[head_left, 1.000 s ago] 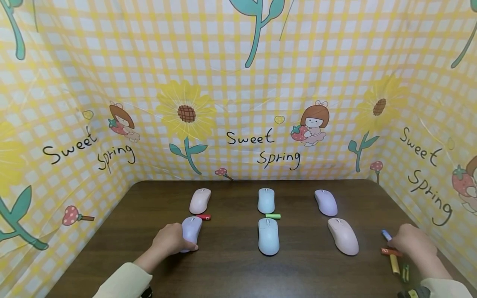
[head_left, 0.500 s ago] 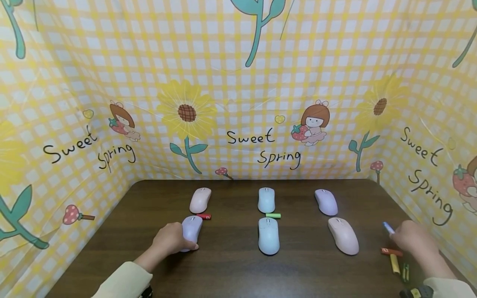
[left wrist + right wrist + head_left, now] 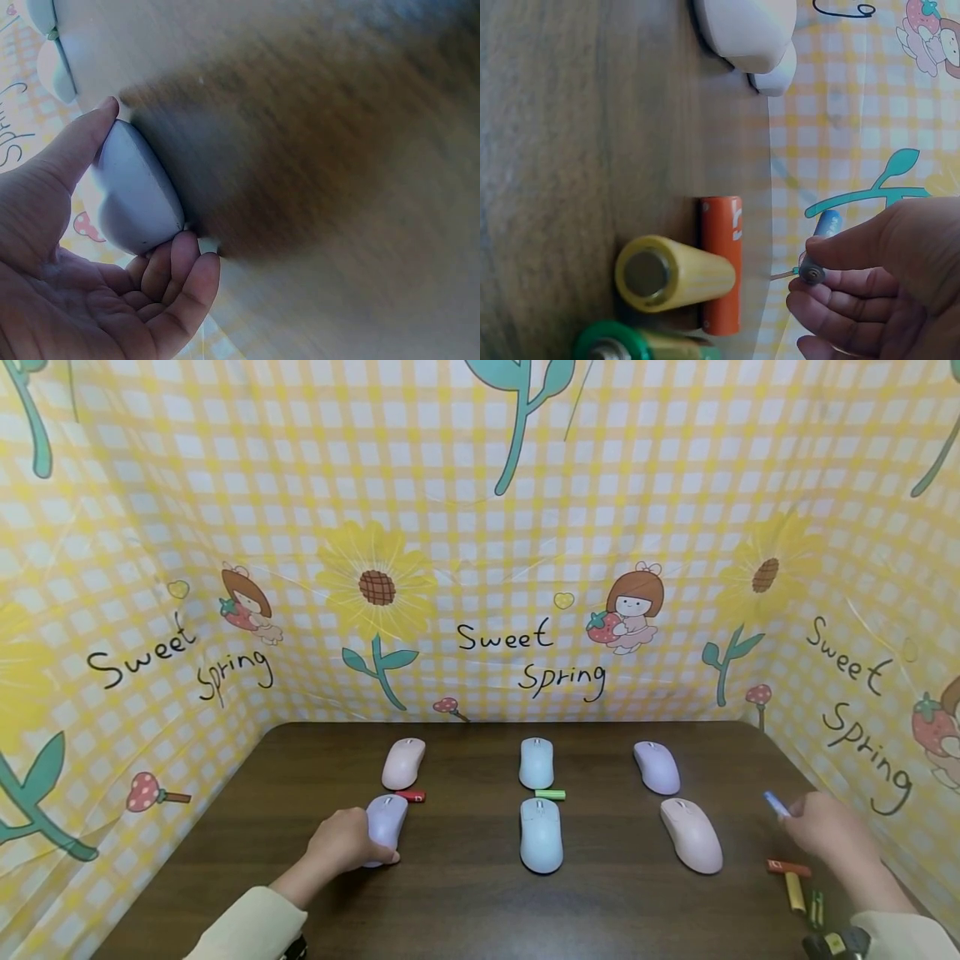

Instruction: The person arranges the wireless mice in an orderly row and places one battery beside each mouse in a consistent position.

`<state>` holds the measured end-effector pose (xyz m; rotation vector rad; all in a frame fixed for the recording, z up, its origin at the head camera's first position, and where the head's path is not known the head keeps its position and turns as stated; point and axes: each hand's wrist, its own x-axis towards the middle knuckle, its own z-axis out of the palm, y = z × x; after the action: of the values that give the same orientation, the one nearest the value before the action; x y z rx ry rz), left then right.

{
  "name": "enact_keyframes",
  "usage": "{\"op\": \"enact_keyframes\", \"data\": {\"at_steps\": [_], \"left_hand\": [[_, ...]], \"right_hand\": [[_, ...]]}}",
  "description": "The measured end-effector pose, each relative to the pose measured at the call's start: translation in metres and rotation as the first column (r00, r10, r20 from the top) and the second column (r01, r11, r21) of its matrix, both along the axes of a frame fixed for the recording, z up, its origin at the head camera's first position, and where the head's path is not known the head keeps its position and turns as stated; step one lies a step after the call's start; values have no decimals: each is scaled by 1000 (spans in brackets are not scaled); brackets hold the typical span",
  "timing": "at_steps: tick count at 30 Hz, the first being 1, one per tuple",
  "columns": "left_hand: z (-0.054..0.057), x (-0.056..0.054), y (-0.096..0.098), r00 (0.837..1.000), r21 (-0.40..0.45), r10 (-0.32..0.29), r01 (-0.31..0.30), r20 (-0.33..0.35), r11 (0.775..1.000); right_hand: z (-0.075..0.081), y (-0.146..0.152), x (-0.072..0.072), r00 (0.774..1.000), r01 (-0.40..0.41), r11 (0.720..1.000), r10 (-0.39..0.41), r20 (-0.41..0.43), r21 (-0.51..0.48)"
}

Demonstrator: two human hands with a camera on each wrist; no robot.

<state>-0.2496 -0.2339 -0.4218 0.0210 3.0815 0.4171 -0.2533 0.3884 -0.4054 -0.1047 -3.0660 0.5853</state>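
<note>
Right hand [image 3: 828, 832] pinches the blue battery [image 3: 776, 803], left hand [image 3: 341, 842] holds the near lilac mouse [image 3: 388, 817]: a pickup, apparently, next calling for steady carrying!

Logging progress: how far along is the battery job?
Looks done: red battery by the left mice, lime battery by the middle mice.
In hand: right hand pinches the blue battery; left hand holds the near left mouse.
Probably left: none between the right mice; orange battery, yellow battery and green-gold battery lie aside.
</note>
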Motion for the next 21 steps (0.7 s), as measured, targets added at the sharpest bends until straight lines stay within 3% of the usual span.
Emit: {"op": "enact_keyframes", "data": {"at_steps": [13,21], "left_hand": [[-2,0,-1,1000,5,2,-2,2,1000],[0,1,0,1000,14,2,-2,2,1000]], "right_hand": [[11,-10,-9,996,-22,1000,21,-89,-5],[14,-13,-16,982,-61,997,67,-177,36]]}}
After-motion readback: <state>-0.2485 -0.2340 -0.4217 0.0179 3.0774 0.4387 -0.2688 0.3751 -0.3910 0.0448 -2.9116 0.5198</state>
